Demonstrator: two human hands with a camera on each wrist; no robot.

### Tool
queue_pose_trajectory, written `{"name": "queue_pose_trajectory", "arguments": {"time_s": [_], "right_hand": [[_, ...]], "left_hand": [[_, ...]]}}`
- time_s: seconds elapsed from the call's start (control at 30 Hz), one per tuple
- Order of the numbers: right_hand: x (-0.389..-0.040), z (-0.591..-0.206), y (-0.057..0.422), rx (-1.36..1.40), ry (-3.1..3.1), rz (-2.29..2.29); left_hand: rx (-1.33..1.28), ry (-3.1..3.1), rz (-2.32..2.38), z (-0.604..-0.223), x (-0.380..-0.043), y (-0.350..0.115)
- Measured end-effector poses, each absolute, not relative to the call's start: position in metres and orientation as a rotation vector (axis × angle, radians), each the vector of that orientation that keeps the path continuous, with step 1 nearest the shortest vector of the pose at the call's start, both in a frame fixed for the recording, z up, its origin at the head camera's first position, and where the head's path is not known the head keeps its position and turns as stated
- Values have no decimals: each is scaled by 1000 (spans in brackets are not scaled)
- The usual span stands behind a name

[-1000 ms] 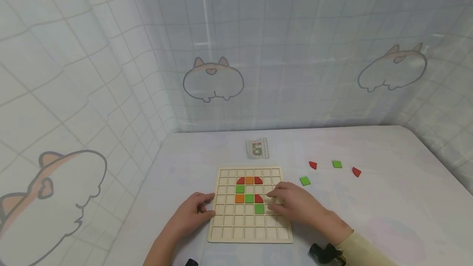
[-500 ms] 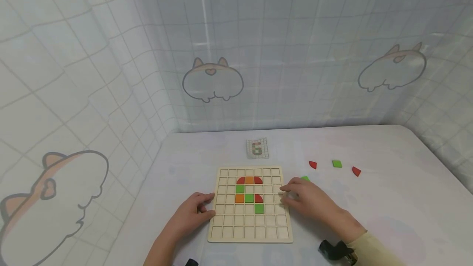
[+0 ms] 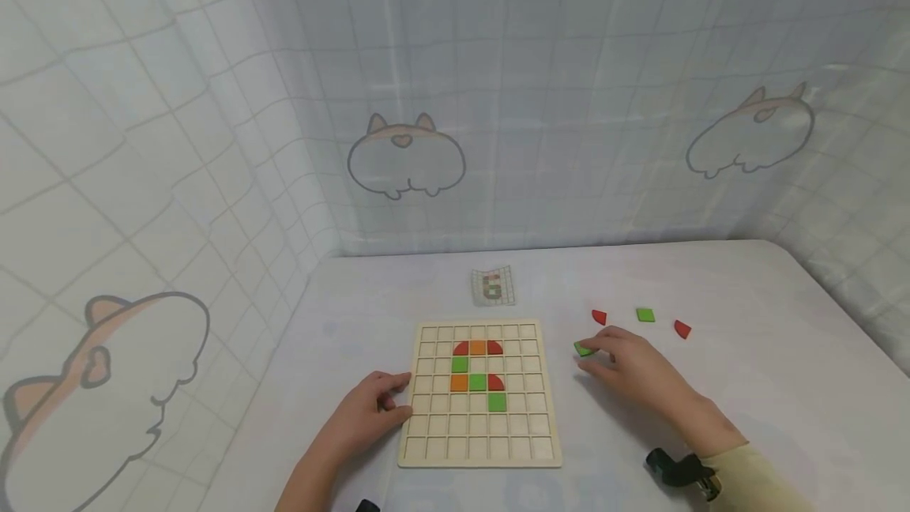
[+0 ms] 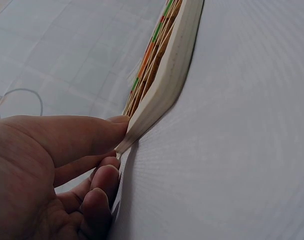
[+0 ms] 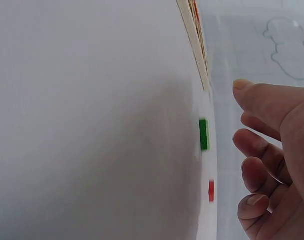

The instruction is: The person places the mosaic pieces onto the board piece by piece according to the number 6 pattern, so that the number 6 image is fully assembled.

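Note:
A pale wooden grid board [image 3: 441, 449] lies on the table with red, orange and green tiles set in its squares. My left hand [image 3: 373, 403] rests thumb and index fingertip against the board's left edge; in the left wrist view the thumb [image 4: 92, 132] touches the side of the rim. Right of the board, my right hand [image 3: 633, 362] hovers over a loose green square tile [image 3: 583, 350], its thumb and index finger at either side of it. In the right wrist view the thumb and fingers stand apart, and the green tile [image 5: 203, 134] appears beyond them.
Farther right lie a red quarter-round tile [image 3: 600, 316], another green square tile [image 3: 645, 314] and a second red quarter-round tile [image 3: 682, 329]. Behind the board is a small gridded pattern card [image 3: 493, 286]. A white curtain [image 3: 540, 164] with drawings rises behind the table.
My right hand has moved right, from over the board to the loose green tile beside it. The left hand has stayed at the board's left edge.

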State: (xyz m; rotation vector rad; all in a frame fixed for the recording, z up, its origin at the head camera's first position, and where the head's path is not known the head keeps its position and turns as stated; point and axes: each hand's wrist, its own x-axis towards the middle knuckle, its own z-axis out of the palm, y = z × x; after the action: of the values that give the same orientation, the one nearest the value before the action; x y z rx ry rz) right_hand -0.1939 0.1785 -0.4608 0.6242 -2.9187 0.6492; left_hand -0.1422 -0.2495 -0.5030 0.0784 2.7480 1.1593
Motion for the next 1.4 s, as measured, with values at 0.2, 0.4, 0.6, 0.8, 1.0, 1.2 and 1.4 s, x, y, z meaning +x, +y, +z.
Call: {"name": "queue_pose_trajectory", "arguments": {"time_s": [0.2, 0.4, 0.6, 0.8, 1.0, 1.2, 1.4], "right_hand": [[-201, -459, 198, 499, -2974, 626], [-208, -452, 227, 401, -2982, 639], [-211, -449, 268, 319, -3001, 603], [-215, -452, 301, 190, -3058, 530], [-220, -453, 307, 217, -3052, 537], [-230, -456, 296, 311, -3079, 475], [-230, -456, 296, 268, -3126, 425]], "left_hand": [[91, 2747, 1157, -504, -146, -246], [113, 2737, 1165, -506, -150, -241], [132, 2723, 1155, -508, -153, -236], [121, 2721, 1145, -507, -154, -232], [67, 2757, 1104, -508, -150, -241], [13, 2769, 1112, -507, -145, -251], [-10, 2753, 1098, -505, -145, -251]]}}
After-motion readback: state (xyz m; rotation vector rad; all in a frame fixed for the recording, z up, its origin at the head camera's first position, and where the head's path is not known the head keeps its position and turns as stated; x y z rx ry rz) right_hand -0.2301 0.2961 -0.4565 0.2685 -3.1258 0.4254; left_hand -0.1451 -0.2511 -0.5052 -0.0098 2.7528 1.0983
